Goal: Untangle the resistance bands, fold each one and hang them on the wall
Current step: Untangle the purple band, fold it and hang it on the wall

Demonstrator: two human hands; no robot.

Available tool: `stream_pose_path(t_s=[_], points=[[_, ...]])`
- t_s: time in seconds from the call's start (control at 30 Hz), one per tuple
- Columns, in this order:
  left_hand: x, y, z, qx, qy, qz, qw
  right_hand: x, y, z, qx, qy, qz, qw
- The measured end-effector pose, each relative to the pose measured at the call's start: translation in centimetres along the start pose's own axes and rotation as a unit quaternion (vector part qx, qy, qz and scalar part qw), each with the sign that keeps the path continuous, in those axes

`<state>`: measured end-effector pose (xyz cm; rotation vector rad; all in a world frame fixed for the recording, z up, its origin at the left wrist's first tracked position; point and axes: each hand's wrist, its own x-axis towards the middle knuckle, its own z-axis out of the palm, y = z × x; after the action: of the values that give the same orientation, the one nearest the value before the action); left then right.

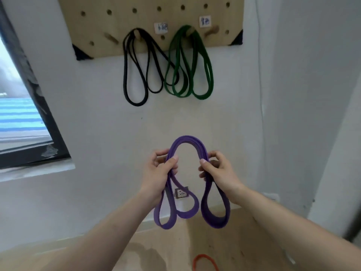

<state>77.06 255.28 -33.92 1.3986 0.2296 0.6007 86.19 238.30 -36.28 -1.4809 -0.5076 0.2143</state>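
A folded purple resistance band (186,140) arches between my hands in front of the white wall, its loops dangling below. My left hand (159,172) pinches the left side of the arch and my right hand (218,171) pinches the right side. Above, a wooden pegboard (97,26) carries a black band (134,71) on one peg and a green band (192,65) on the peg to its right. A bare peg (212,31) sticks out right of the green band and another bare peg (111,38) left of the black one. An orange band (205,262) lies on the floor below.
A dark-framed window (29,114) fills the left side, with a sill below it. A wall socket (181,192) sits behind the purple loops. Wooden floor (244,241) runs along the bottom, and the wall turns a corner at the right.
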Motion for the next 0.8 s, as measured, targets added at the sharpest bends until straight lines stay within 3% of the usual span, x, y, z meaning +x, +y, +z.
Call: stream_pose_path(t_s=[0.1, 0.5, 0.8], points=[[1.8, 3.6, 1.8, 0.053, -0.007, 0.041, 0.998, 1.2, -3.1, -0.1, 0.014, 0.017, -0.028, 0.999], [9.9, 17.8, 7.9, 0.089, -0.048, 0.184, 0.978, 9.2, -18.9, -2.0, 0.005, 0.076, -0.16, 0.984], [15.6, 21.0, 16.3, 0.118, -0.063, 0.236, 0.962, 16.1, -24.6, -6.9, -0.034, 0.15, -0.196, 0.969]])
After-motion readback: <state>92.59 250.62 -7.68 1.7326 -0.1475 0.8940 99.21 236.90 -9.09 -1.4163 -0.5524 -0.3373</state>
